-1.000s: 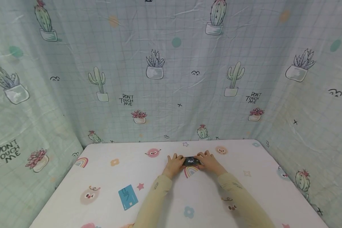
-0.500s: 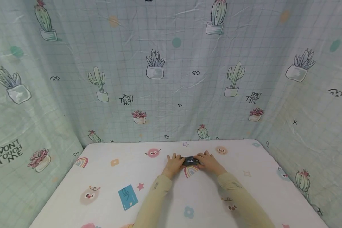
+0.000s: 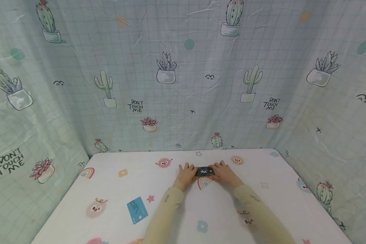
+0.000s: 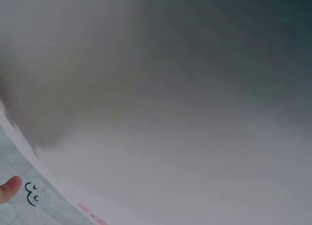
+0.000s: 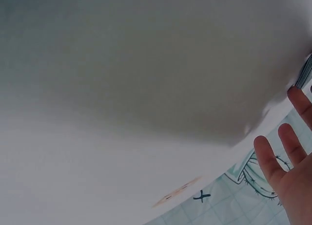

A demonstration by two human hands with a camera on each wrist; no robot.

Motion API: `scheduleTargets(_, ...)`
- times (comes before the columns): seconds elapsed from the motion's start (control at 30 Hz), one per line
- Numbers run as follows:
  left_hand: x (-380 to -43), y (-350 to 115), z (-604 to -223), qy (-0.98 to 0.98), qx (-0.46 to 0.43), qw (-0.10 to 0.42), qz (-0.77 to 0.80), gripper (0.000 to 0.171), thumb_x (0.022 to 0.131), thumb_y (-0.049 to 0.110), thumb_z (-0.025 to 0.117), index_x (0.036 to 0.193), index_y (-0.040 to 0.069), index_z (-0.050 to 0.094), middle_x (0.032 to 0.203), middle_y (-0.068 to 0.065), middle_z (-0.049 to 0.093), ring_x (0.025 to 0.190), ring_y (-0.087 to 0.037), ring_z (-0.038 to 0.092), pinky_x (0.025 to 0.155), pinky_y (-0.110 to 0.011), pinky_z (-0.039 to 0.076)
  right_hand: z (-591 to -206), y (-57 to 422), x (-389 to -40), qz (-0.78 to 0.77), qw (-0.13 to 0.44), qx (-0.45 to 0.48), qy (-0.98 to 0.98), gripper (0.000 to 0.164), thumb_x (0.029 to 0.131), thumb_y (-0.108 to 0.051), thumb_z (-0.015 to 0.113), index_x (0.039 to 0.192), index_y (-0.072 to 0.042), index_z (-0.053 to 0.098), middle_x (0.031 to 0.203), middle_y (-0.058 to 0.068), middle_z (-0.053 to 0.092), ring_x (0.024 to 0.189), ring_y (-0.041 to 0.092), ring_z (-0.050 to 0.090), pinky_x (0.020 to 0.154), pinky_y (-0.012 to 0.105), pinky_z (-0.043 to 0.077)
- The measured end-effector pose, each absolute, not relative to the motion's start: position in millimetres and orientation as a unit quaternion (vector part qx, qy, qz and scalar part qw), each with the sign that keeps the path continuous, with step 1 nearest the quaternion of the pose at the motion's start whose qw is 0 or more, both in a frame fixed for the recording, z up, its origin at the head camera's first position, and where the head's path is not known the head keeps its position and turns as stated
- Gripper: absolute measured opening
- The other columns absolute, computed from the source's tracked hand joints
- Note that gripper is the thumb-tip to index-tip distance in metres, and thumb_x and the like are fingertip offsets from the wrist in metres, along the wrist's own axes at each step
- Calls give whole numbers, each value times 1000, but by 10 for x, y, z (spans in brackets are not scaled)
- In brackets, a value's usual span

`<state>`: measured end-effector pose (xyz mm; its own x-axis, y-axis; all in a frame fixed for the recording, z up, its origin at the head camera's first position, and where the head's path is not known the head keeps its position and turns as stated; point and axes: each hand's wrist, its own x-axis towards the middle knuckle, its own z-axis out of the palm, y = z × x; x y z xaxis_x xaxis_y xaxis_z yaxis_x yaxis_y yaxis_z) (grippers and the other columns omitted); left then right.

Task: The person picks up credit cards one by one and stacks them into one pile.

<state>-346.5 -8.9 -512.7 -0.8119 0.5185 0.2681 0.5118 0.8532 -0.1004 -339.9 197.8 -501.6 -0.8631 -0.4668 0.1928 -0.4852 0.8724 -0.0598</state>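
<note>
A stack of cards (image 3: pixel 204 171), its black top card printed "Vip", lies flat toward the back of the table, between both hands. My left hand (image 3: pixel 186 176) grips its left end, and my right hand (image 3: pixel 227 175) holds the right end with thumb and index finger. Layered edges of the card stack (image 5: pixel 304 74) show in the right wrist view beside a fingertip; the other fingers there are spread off it. Only one fingertip of the left hand (image 4: pixel 9 190) enters the left wrist view. A blue card (image 3: pixel 137 210) lies apart, at the front left.
The white table (image 3: pixel 116 189) carries printed stars, flowers, rainbows and faces. A cactus-patterned cloth (image 3: pixel 183 91) hangs behind it and along both sides. Yellow sleeves cover both forearms, which reach in from the front edge.
The fingertips of my right hand have shifted slightly right along the card stack, showing a little more of its top. The left hand and blue card stay put.
</note>
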Motion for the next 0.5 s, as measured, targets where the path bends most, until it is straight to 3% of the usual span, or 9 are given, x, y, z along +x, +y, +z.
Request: scheduleTargets(0.5,-3458,-110,-5091,-952,-276,133,25,45,82,44,56,119,19,54,114,0,57,109,-24,45,91,-56,37,-5024,1972,-3397,61,83,238,-966,47,77,-26,67,119,-11,53,104,6,56,85,21,40,69,39,42)
